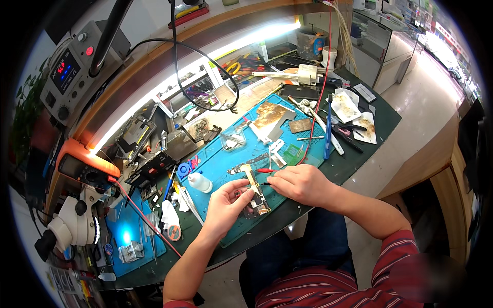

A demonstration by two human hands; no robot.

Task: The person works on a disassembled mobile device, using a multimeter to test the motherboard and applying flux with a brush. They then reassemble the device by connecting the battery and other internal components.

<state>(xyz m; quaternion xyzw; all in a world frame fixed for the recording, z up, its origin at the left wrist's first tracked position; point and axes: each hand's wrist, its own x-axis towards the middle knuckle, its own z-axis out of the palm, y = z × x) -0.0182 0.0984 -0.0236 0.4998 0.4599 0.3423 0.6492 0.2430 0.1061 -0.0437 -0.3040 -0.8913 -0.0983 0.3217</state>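
My left hand [229, 201] is closed around a narrow phone circuit board assembly [259, 200] with a pale gold upper end, the thumb lying along its side. The board is held over the blue work mat. Close by on the right, my right hand [303, 185] pinches slim test leads. A red clip [265, 170] and a black tip [265, 184] stick out from its fingers toward the board. Whether either tip touches the board I cannot tell. Just beyond the hands, a dark perforated metal strip [245, 167] lies on the mat.
A white bottle [199, 183] stands left of my hands on the blue mat [226, 197]. A green board piece [294, 154] and a clear dish [233, 139] lie farther off. An orange multimeter [82, 167] and microscope [77, 218] are at left. A red wire [319, 97] hangs at right.
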